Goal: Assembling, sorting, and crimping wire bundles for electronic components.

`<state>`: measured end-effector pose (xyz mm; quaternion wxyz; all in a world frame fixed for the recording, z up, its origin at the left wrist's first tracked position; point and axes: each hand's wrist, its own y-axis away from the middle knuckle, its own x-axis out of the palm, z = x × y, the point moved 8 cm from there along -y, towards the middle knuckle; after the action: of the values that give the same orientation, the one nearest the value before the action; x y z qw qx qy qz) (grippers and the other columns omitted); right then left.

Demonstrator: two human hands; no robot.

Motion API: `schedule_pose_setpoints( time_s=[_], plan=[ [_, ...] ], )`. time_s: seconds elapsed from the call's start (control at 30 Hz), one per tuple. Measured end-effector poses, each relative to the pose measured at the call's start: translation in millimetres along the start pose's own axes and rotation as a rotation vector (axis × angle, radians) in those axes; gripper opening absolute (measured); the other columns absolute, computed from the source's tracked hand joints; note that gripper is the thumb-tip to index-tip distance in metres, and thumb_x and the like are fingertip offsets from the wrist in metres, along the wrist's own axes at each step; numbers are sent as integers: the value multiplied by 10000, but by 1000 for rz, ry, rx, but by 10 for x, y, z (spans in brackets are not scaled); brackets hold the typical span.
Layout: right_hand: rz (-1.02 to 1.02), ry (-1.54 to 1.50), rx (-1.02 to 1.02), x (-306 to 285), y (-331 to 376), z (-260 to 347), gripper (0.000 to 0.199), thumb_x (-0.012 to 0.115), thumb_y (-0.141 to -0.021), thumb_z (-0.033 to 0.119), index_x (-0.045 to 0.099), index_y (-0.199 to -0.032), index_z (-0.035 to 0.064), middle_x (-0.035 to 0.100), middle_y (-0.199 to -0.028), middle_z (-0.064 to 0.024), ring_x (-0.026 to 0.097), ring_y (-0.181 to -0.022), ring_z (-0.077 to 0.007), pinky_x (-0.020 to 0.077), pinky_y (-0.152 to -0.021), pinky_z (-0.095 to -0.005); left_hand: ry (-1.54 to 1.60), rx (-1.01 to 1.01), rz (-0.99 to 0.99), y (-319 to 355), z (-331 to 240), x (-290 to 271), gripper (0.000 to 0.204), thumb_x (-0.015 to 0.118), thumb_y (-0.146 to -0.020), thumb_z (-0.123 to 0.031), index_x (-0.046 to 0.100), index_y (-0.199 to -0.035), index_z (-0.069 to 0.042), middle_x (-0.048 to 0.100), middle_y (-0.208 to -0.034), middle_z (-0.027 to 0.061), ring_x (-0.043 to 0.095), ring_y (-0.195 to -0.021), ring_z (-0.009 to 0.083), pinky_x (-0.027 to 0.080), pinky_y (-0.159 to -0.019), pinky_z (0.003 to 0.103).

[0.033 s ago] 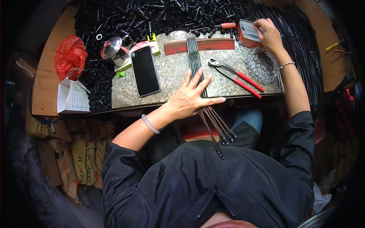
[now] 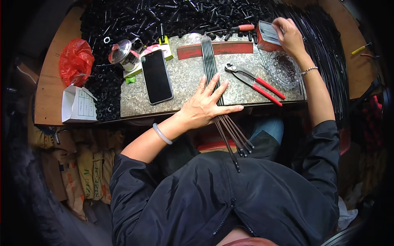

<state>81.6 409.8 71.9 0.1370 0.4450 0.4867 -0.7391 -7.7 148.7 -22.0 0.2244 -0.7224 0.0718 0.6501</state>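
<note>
Bundle of thin black rods [image 2: 211,61] lies on the stone slab [image 2: 184,80], pinned under the left hand [image 2: 205,104], flat with fingers spread. Right hand [image 2: 289,37] reaches into a small red box [image 2: 266,36], fingers curled on its contents. Red-handled pliers [image 2: 256,82] between hands; black phone [image 2: 156,76] left of the left hand.

left hand [image 2: 205,104] lies flat on black rods [image 2: 211,61]; right hand [image 2: 289,37] reaches into a small red box [image 2: 266,37].

Black phone [image 2: 156,81], red-handled pliers [image 2: 255,83] (jaws leftward), red bag [image 2: 76,61]
</note>
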Motion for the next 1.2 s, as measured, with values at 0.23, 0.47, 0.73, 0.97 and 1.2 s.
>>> schedule_pose_setpoints(
  time_s=[0.23, 0.47, 0.73, 0.97, 1.2],
  plan=[
    [329, -475, 44, 813, -60, 771, 190, 611, -829, 195, 639, -915, 28, 633, -817, -124, 609, -737, -212, 475, -676, -313, -77, 21, -14, 20, -12, 10, 538, 568, -807, -363, 374, -1294, -482, 329, -1369, 210, 279, -1272, 461, 240, -995, 627],
    [410, -603, 75, 1296, -54, 944, 178, 614, -822, 158, 653, -919, 15, 647, -798, -94, 609, -747, -168, 476, -692, -280, -46, 15, -18, 24, -29, 14, 533, 569, -807, -363, 379, -1289, -485, 324, -1373, 210, 280, -1272, 461, 238, -995, 629],
    [455, -627, 143, 1375, -79, 911, 158, 625, -831, 130, 652, -930, 10, 647, -791, -62, 577, -710, -96, 468, -673, -241, -40, 26, -26, -45, 2, 15, 521, 562, -812, -379, 382, -1290, -482, 338, -1367, 211, 286, -1271, 458, 262, -987, 621],
    [518, -529, -46, 1416, -188, 1301, 193, 583, -834, 146, 628, -910, -26, 641, -945, -122, 608, -868, -226, 467, -774, -329, 124, 3, -197, 204, 115, -31, 655, 568, -713, -149, 419, -1267, -465, 381, -1318, 232, 355, -1210, 481, 304, -956, 639],
    [471, -756, 0, 1609, -54, 849, 119, 569, -857, 99, 577, -884, -17, 581, -793, -65, 528, -786, -143, 411, -751, -258, 139, 133, -266, 199, -30, 24, 588, 611, -744, -356, 385, -1268, -498, 341, -1349, 258, 238, -1271, 507, 156, -1000, 671]
  ],
)
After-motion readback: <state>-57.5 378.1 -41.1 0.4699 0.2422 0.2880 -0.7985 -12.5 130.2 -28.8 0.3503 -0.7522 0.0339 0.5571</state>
